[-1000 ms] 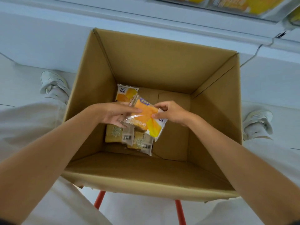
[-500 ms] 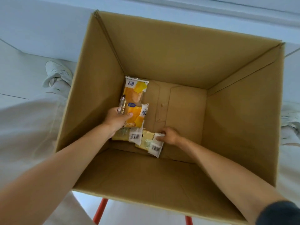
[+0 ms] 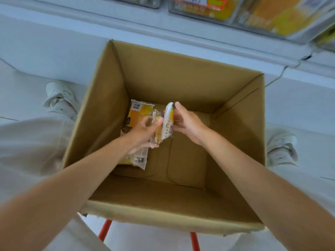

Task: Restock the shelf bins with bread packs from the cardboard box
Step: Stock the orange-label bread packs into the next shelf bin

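Note:
An open cardboard box (image 3: 237, 109) stands in front of me. My left hand (image 3: 145, 132) grips a stack of bread packs (image 3: 155, 134) above the box floor. My right hand (image 3: 188, 122) holds another bread pack (image 3: 167, 122) on edge and presses it against that stack. An orange bread pack (image 3: 138, 113) lies flat on the box floor at the far left. A further pack (image 3: 138, 159) with a barcode lies below my left wrist. Clear shelf bins (image 3: 272, 13) with yellow packs run along the top.
The box rests on a stand with red legs (image 3: 104, 230). My white shoes (image 3: 59, 98) sit on the pale floor on either side of the box. A thin cable (image 3: 282, 71) hangs from the shelf base at the right.
My right hand picked a pack off the box floor and raised it to the packs in my left hand. Both hands rose. The view tilted up and the shelf bins came back into sight.

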